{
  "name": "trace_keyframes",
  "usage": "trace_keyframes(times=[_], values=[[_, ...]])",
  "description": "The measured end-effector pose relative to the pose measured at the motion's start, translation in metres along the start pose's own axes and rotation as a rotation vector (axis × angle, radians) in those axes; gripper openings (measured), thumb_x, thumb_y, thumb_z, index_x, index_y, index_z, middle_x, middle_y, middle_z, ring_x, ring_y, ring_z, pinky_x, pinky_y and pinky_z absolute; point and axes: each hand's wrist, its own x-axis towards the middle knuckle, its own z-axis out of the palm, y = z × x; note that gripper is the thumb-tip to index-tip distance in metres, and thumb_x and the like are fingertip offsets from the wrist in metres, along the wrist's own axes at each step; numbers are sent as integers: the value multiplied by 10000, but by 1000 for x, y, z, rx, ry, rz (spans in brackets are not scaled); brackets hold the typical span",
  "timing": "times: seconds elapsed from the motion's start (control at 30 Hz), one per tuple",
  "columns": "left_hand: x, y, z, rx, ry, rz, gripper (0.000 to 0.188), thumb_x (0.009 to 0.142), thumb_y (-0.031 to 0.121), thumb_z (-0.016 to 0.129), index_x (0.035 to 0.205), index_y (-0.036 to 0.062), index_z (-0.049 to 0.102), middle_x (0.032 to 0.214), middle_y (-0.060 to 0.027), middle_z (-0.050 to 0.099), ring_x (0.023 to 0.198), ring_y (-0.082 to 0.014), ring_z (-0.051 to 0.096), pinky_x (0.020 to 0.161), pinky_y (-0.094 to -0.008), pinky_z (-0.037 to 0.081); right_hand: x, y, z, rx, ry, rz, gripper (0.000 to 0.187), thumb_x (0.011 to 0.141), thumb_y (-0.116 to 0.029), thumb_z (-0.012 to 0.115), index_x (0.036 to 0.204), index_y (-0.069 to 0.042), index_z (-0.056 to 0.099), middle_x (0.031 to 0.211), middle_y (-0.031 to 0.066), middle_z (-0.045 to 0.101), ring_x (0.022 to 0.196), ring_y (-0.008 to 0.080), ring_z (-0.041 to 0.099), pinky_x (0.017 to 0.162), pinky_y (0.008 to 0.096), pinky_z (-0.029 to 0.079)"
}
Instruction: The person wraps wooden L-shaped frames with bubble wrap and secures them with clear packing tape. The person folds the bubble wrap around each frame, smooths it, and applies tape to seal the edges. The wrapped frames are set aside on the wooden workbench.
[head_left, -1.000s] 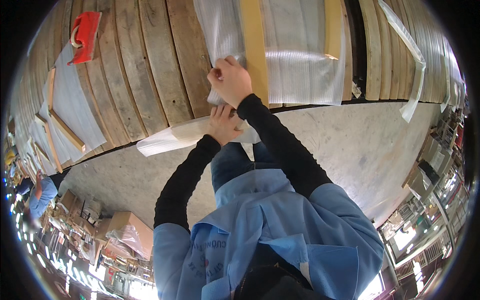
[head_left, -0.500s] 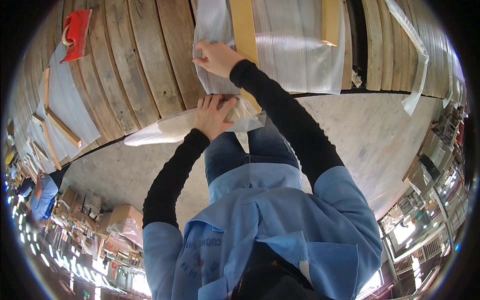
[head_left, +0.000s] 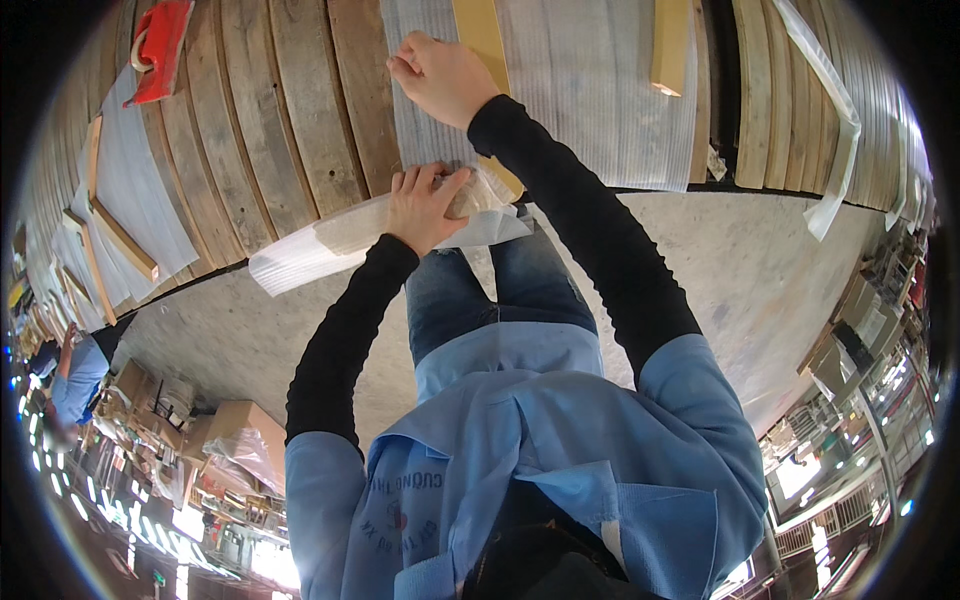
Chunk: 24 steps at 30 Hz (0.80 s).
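Observation:
A white foam sheet (head_left: 600,120) lies over the plank table, with a tan wooden strip (head_left: 483,50) on it pointing toward me. At the table's front edge my left hand (head_left: 425,208) has its fingers bent over the folded foam at the strip's near end. A loose flap of that foam (head_left: 300,258) hangs off the edge to the left, with a brownish see-through patch on it. My right hand (head_left: 447,80) is above the sheet's left side, just left of the strip, fingers curled in. Whatever is in its fingers, if anything, is hidden.
A second tan strip (head_left: 668,50) lies farther right on the foam. Far left are a red tape dispenser (head_left: 160,50) and more strips (head_left: 125,240) on another foam sheet. A white foam strip (head_left: 838,130) hangs over the right edge. Boxes (head_left: 245,440) and a person (head_left: 78,375) are at lower left.
My right hand has moved away from me and its fingers have curled in. The left hand has shifted little and still presses the foam. The hanging flap has swung and flattened.

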Motion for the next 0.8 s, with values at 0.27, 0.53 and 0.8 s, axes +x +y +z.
trace_keyframes(times=[0.27, 0.53, 0.8], values=[[13, -23, 15, 40, 20, -45, 569, 653, 406, 885, 1147, 177, 721, 1205, -109, 561, 1150, -348, 519, 938, -506, 398, 7, -3, 60, -447, -456, 159, 473, 957, -481, 624, 944, -33, 773, 878, 196, 749, 828, 368, 735, 734, 478, 591], [6, -10, 14, -47, 142, -187, 632, 622, 329, 899, 1204, 219, 681, 1160, -69, 518, 1135, -300, 509, 981, -484, 367, -12, 30, 45, -311, -226, 32, 244, 824, -328, 675, 791, -88, 703, 791, 136, 719, 754, 371, 698, 667, 476, 560], [5, -17, 18, -159, 230, -315, 1059, 585, 417, 945, 1453, 109, 423, 1109, -77, 547, 1076, -293, 544, 967, -479, 384, -71, 11, -50, -231, -38, 261, 252, 773, -295, 701, 725, -58, 631, 685, 140, 656, 677, 371, 664, 609, 454, 525]])
